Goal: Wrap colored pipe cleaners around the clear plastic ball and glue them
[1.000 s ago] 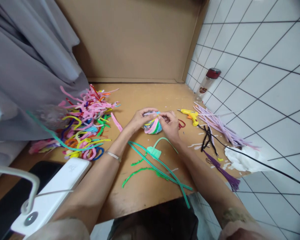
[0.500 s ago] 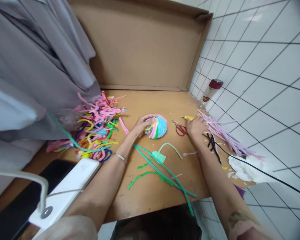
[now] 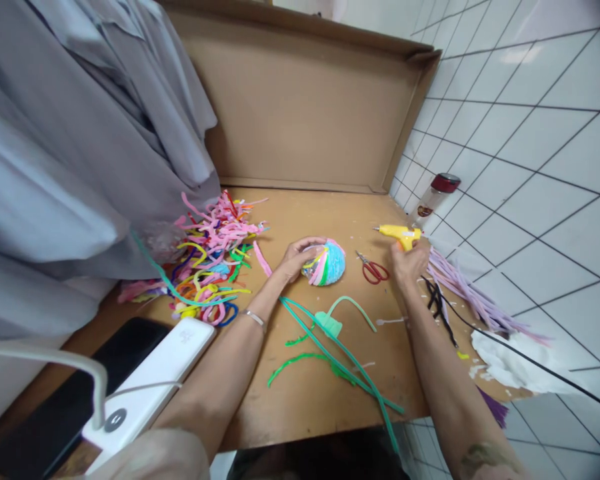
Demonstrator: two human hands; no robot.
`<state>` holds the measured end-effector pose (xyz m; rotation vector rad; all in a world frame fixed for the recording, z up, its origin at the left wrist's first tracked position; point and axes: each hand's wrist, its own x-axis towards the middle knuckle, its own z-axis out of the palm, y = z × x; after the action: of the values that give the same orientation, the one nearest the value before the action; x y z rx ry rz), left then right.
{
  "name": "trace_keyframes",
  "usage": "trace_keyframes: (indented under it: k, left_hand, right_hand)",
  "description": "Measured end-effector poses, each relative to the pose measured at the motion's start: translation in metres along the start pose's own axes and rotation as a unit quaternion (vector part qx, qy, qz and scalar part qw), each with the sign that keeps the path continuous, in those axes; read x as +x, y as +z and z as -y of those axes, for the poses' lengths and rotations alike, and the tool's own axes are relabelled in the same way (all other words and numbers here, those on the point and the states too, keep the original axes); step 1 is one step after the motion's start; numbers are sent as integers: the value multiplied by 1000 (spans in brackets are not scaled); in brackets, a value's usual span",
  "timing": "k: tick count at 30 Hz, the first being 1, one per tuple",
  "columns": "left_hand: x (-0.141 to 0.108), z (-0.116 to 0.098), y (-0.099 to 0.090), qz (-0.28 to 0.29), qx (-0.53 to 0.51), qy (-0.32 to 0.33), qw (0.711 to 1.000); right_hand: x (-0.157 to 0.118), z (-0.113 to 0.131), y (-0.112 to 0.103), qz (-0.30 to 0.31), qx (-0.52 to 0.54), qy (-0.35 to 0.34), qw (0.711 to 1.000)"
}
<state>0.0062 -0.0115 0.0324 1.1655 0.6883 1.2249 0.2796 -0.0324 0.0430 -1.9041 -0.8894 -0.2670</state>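
My left hand (image 3: 300, 258) is closed around the left side of a rounded piece (image 3: 334, 261) covered in blue, green, pink and yellow pipe cleaners. It stays at the middle of the table. My right hand (image 3: 410, 261) grips the handle of a yellow hot glue gun (image 3: 400, 233), whose nozzle points left. Between the two hands lie red-handled scissors (image 3: 373, 269). Nearer to me are long green pipe cleaners (image 3: 330, 341) and a flat mint-green piece (image 3: 329, 324).
A tangled heap of coloured pipe cleaners (image 3: 215, 247) lies at left, beside a white power bank (image 3: 155, 380). Lilac pipe cleaners (image 3: 470, 293), a black cable (image 3: 510, 340) and white tissue (image 3: 510, 360) are at right. A red-lidded jar (image 3: 435, 197) stands by the tiled wall; cardboard (image 3: 310, 107) rises behind.
My right hand has lifted the yellow glue gun off the table, bringing it into fuller view. My left hand keeps its hold on the rounded piece. The whole view has shifted slightly.
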Motion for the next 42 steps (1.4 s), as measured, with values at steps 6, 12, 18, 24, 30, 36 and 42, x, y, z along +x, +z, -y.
trace_keyframes:
  k: [6,12,18,24,30,36,42]
  left_hand:
    - [0,0,-1,11,-3,21,1000]
    - [3,4,-2,17,-21,16,1000]
    - [4,5,-3,21,-32,24,999]
    - [5,7,-4,24,-41,26,999]
    - [6,10,-4,38,-36,31,998]
    - [6,10,-4,38,-32,32,998]
    - [5,9,-3,45,-28,33,998]
  right_hand:
    - [-28,48,-1,5,53,-80,995]
    - [-46,34,-1,34,30,-123,991]
    - [-47,38,-4,77,10,-176,981]
    - [-50,43,-8,68,7,-206,976]
    - [-51,44,-11,64,-4,-228,972]
    - [-50,42,-11,69,-7,-241,968]
    - [-49,41,-11,68,-22,-259,963]
